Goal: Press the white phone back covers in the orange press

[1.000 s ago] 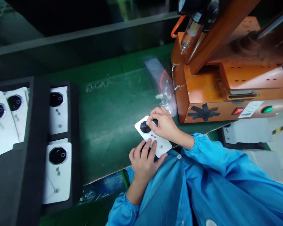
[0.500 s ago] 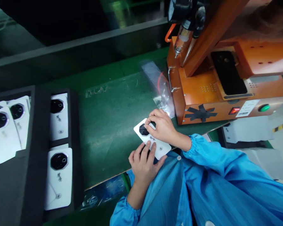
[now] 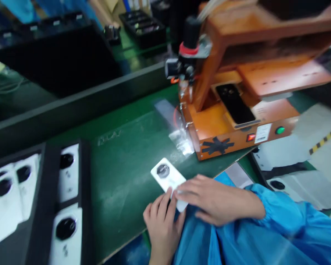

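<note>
Blue smock (image 3: pixel 198 239), loose; R cuff (image 3: pixel 260 206) gathered; sleeve (image 3: pixel 292 217) puffy w/ creases, up-arm of cuff; L hand (image 3: pixel 163 225) & R hand (image 3: pixel 209 198) bare

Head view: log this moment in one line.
left hand: touching white panel; right hand: over panel's near end, blurred; panel: at green table's edge; orange machine: bearing dark slab

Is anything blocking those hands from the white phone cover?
Nothing that I can see. The left hand's fingertips are at the near edge of the white phone cover. The right hand overlaps its near end, but blur hides whether it touches. The clear plastic lies beyond the cover, not between.
</note>
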The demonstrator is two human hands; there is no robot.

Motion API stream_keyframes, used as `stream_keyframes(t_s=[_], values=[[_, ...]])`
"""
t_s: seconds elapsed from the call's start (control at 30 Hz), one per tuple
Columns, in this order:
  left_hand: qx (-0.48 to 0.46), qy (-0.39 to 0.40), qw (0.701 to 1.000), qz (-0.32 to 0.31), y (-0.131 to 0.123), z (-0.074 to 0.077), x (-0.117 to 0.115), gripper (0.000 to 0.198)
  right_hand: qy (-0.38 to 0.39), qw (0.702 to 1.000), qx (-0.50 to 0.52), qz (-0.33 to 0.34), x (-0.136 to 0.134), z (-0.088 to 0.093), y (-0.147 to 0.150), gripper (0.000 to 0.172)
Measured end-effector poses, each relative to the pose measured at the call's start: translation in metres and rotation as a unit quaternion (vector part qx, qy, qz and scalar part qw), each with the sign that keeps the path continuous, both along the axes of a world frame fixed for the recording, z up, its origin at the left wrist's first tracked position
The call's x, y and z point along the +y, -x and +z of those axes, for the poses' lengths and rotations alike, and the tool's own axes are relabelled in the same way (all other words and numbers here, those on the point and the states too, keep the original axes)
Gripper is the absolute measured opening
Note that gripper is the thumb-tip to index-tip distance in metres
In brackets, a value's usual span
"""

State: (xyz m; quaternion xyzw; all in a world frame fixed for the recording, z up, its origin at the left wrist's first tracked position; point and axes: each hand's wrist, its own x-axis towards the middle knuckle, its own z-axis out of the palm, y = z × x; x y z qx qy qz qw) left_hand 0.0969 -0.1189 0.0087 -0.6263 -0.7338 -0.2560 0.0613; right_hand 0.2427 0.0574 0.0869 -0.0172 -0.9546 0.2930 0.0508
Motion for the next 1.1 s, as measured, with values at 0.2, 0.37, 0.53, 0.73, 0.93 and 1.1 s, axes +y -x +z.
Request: stream_keyframes(t_s=[0.2,0.37,0.53,0.73,0.93,1.1], values=[[-0.118,-0.091,0.969,-0.197,0.011,0.063,0.042,0.045,-0.161,0.959,0.216,-0.085,0.004,0.020,-0.058,0.030],[-0.293,0.001,0.941,-0.169,-0.006,0.128,0.161,0.025,-0.234,0.903,0.213,-0.291,0.016,0.029,-0.146,0.035],[-0.447,0.046,0.886,-0.112,-0.043,0.130,0.289,0.015,-0.344,0.807,0.212,-0.430,0.027,0.008,-0.206,0.038],[-0.584,0.060,0.790,-0.177,-0.080,0.126,0.305,0.035,-0.376,0.762,0.212,-0.483,0.038,-0.011,-0.226,0.035],[-0.767,0.002,0.631,-0.116,-0.097,0.138,0.319,0.044,-0.424,0.741,0.288,-0.434,0.087,-0.013,-0.199,0.030],[-0.753,0.021,0.654,-0.069,-0.094,0.127,0.282,0.032,-0.429,0.755,0.334,-0.368,0.150,-0.013,-0.161,0.033]])
